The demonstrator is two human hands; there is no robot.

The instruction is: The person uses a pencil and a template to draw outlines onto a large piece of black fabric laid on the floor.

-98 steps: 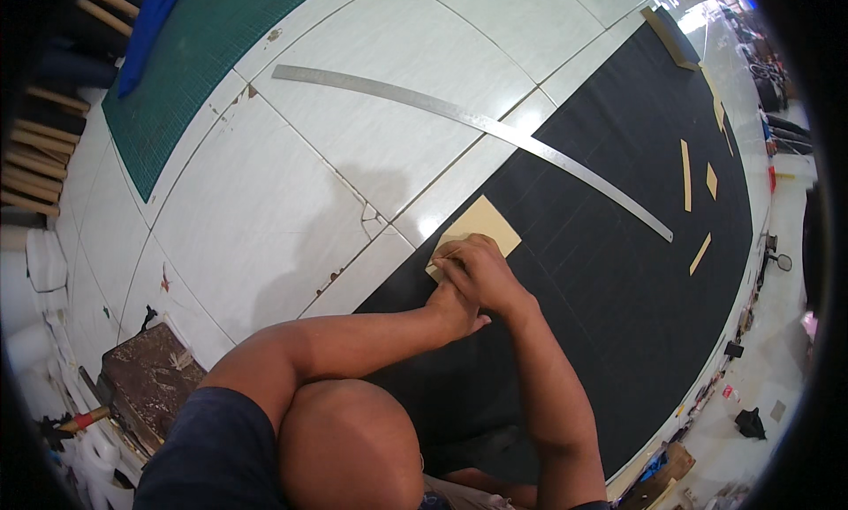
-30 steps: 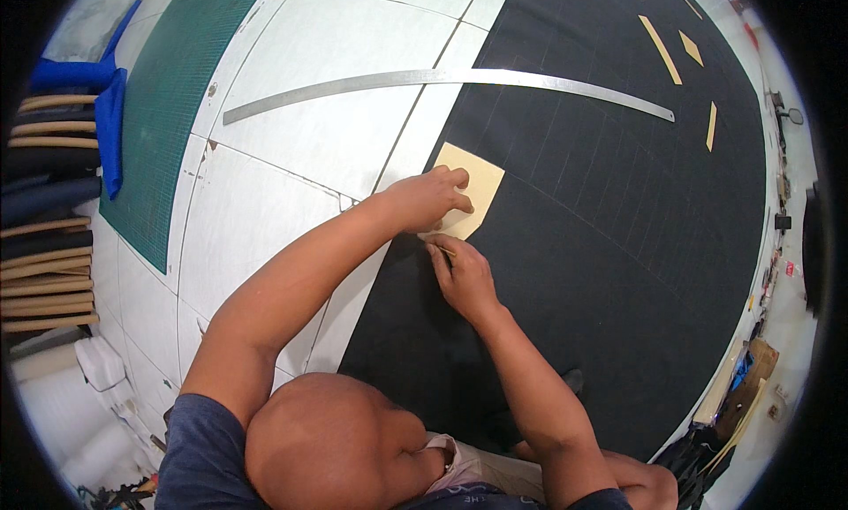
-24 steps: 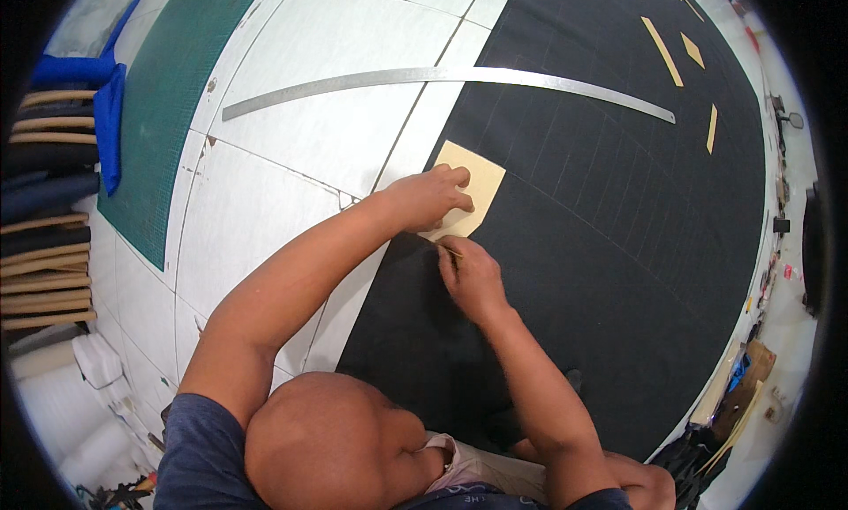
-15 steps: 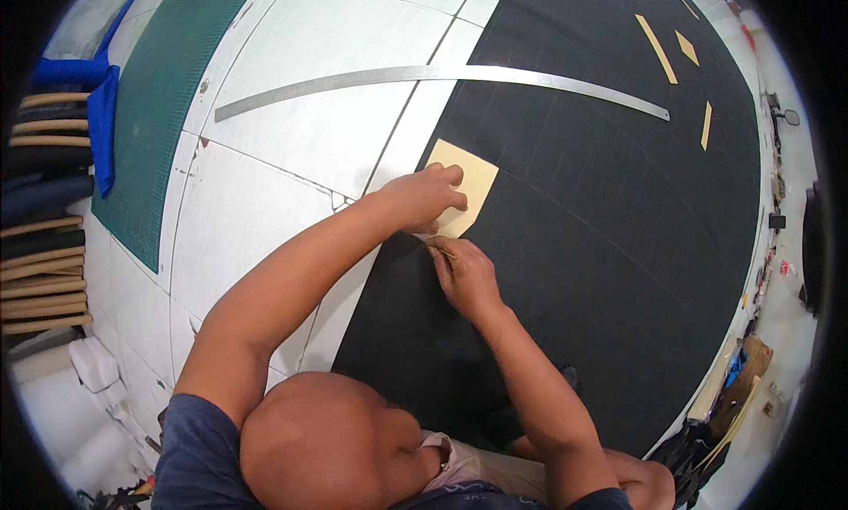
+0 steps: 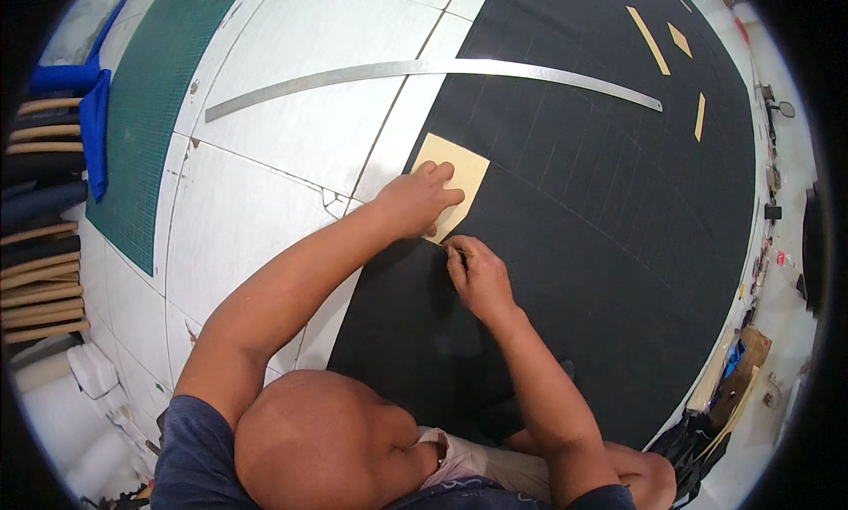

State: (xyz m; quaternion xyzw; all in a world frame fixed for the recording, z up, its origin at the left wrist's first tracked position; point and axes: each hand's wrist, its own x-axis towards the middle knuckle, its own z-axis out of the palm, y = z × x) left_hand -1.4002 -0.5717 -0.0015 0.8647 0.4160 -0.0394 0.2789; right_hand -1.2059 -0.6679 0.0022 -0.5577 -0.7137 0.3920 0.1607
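Note:
A pale yellow card template (image 5: 465, 167) with angled corners lies on black fabric (image 5: 565, 272), near the fabric's left edge. My left hand (image 5: 422, 198) rests on the card, its fingers bent but spread, pressing down with nothing held. At the card's near end, my right hand (image 5: 480, 273) pinches a thin yellowish pencil-like stick (image 5: 465, 253). The stick's tip is too small to make out. Faint pale lines run across the fabric.
A long metal ruler (image 5: 433, 67) lies across white floor tiles (image 5: 265, 183) and fabric. Narrow card pieces (image 5: 648, 40) lie at the far right. A green cutting mat (image 5: 159, 113) and fabric rolls (image 5: 44, 280) are at left. Assorted items line the right edge.
My right hand has shifted slightly right along the card's near end, away from my left hand. My left hand stays on the card. The whole view has moved a little.

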